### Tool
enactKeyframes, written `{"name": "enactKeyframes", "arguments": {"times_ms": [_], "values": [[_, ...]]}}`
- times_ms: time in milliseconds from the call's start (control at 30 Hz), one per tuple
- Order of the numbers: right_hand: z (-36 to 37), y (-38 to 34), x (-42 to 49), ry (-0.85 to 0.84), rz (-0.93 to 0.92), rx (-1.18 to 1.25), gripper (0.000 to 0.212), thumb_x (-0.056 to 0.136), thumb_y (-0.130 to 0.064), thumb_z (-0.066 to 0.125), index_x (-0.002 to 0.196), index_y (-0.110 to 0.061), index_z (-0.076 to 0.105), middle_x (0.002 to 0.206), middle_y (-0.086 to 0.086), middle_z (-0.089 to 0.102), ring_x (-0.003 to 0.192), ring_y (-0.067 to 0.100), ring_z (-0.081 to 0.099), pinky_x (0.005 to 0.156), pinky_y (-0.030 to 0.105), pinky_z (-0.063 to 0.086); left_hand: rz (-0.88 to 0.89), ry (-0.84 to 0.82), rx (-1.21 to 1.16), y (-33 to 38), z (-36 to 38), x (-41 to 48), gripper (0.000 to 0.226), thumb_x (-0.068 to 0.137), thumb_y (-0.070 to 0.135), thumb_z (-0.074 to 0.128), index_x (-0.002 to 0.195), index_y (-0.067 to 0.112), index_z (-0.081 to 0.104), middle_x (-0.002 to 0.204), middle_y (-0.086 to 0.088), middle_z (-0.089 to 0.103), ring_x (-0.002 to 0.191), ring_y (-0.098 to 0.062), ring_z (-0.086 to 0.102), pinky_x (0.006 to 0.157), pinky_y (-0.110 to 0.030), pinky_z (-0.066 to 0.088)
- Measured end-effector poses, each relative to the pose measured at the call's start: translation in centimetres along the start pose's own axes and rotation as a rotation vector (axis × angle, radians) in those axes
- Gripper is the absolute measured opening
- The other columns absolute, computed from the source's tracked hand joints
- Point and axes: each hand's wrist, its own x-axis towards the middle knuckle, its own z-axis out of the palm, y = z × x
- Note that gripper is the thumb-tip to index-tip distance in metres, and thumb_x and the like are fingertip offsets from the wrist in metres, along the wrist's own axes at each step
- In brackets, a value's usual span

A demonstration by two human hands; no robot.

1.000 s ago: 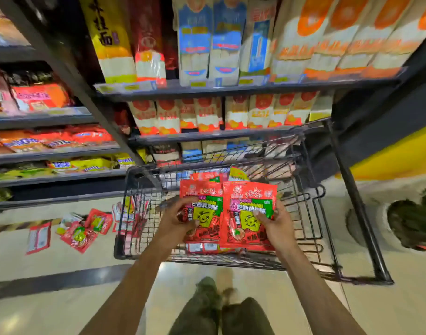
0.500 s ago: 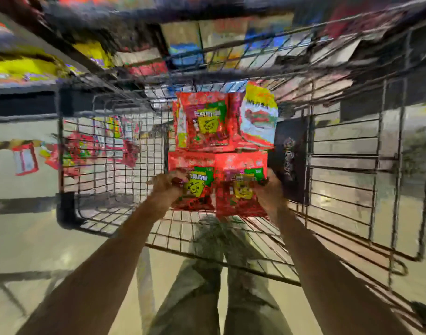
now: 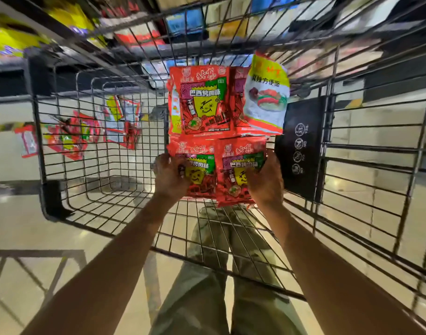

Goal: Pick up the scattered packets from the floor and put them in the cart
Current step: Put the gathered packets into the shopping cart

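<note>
Both my arms reach down into the black wire cart (image 3: 62, 131). My left hand (image 3: 171, 177) grips the left edge of a red snack packet (image 3: 197, 165). My right hand (image 3: 265, 182) grips the right edge of a second red packet (image 3: 238, 170) beside it. Both packets sit low over the cart's wire floor, just below several packets lying in the cart: a red one (image 3: 202, 102) and a white-and-yellow noodle packet (image 3: 265, 97). More red packets (image 3: 69, 139) lie scattered on the floor, seen through the cart's left wall.
A black sign panel (image 3: 301, 146) hangs on the cart's right wall. Stocked shelves (image 3: 139, 37) stand beyond the cart. My legs in green trousers (image 3: 221, 286) show through the wire floor. The glossy tile floor (image 3: 18, 233) spreads to the left.
My head and hands have dropped lower into the cart; the two held packets went from above the rim down to just over the cart's floor, near the packets lying there.
</note>
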Motion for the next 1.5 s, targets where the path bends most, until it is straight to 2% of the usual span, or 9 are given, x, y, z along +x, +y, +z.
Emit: {"name": "enactKeyframes", "arguments": {"times_ms": [100,200,400,700,833,967,1200,1367,1500], "values": [[-2.2,-1.5,-1.8,-0.041,-0.074,-0.143,0.059,0.096,-0.047,0.061,0.146,-0.022,0.041,0.135,0.006,0.051,0.127,0.026,0.050,0.102,0.045,0.050,-0.039,-0.034,0.068,2.7,-3.2,-3.0,0.057,0.068,0.043,0.066,0.119,0.017,0.069,0.139,-0.028,0.048,0.121,-0.052,0.053,0.097,-0.060,0.051],[-5.2,-3.2,-4.8,-0.090,-0.202,-0.214,0.073,0.097,-0.056,0.043,0.158,-0.018,0.032,0.155,0.013,0.041,0.144,0.032,0.037,0.119,0.045,0.032,0.003,-0.087,0.170,5.7,-7.2,-6.1,0.077,0.078,0.042,0.074,0.147,0.022,0.048,0.151,-0.017,0.040,0.133,-0.043,0.045,0.103,-0.059,0.049],[-12.3,-9.7,-11.9,0.000,-0.500,-0.472,0.069,0.090,-0.055,0.035,0.143,-0.013,0.047,0.141,0.018,0.053,0.130,0.039,0.051,0.106,0.049,0.049,0.170,0.066,0.257,10.2,-15.7,-12.5,0.080,0.083,0.048,0.068,0.152,0.017,0.043,0.147,-0.017,0.052,0.131,-0.038,0.050,0.100,-0.051,0.053],[-17.5,-21.4,-23.5,0.125,-0.878,-0.532,0.066,0.092,-0.052,0.061,0.144,-0.014,0.055,0.144,0.017,0.055,0.131,0.039,0.053,0.107,0.049,0.049,0.220,0.372,0.255,10.9,-27.9,-23.4,0.082,0.089,0.068,0.045,0.159,0.025,0.036,0.164,-0.011,0.037,0.149,-0.037,0.036,0.117,-0.056,0.037],[-16.5,-26.6,-28.2,0.147,-1.086,-0.508,0.064,0.089,-0.046,0.070,0.140,-0.013,0.054,0.140,0.014,0.052,0.126,0.039,0.055,0.099,0.049,0.052,0.148,0.458,0.236,8.2,-32.7,-27.7,0.083,0.091,0.073,0.039,0.160,0.028,0.031,0.167,-0.006,0.030,0.152,-0.032,0.030,0.122,-0.054,0.030],[-13.7,-31.3,-33.6,0.180,-1.183,-0.641,0.067,0.092,-0.057,0.058,0.148,-0.023,0.045,0.149,0.007,0.046,0.140,0.033,0.044,0.112,0.048,0.042,0.124,0.544,0.220,2.8,-37.3,-32.2,0.088,0.093,0.082,0.024,0.159,0.026,0.033,0.167,-0.007,0.032,0.151,-0.031,0.033,0.117,-0.055,0.036],[-4.8,-37.3,-45.9,0.229,-1.310,-0.665,0.066,0.093,-0.065,0.046,0.146,-0.025,0.051,0.147,0.009,0.051,0.138,0.034,0.046,0.111,0.050,0.043,-0.013,0.651,0.231,-10.7,-45.5,-41.5,0.087,0.089,0.076,0.032,0.164,0.032,0.020,0.171,-0.003,0.023,0.156,-0.027,0.025,0.121,-0.054,0.030],[2.8,-41.2,-53.5,0.218,-1.397,-0.645,0.070,0.092,-0.069,0.036,0.143,-0.024,0.051,0.148,0.008,0.052,0.139,0.034,0.047,0.113,0.050,0.043,-0.063,0.725,0.276,-18.7,-51.4,-47.9,0.093,0.084,0.080,0.017,0.164,0.032,0.019,0.171,-0.001,0.021,0.157,-0.026,0.022,0.123,-0.053,0.026],[7.9,-43.7,-57.7,0.206,-1.446,-0.665,0.067,0.095,-0.068,0.046,0.148,-0.027,0.048,0.149,0.006,0.049,0.140,0.031,0.044,0.115,0.047,0.041,-0.102,0.746,0.319,-24.1,-54.2,-50.3,0.081,0.095,0.074,0.031,0.163,0.035,0.013,0.172,0.003,0.017,0.159,-0.023,0.016,0.126,-0.050,0.019]]}}
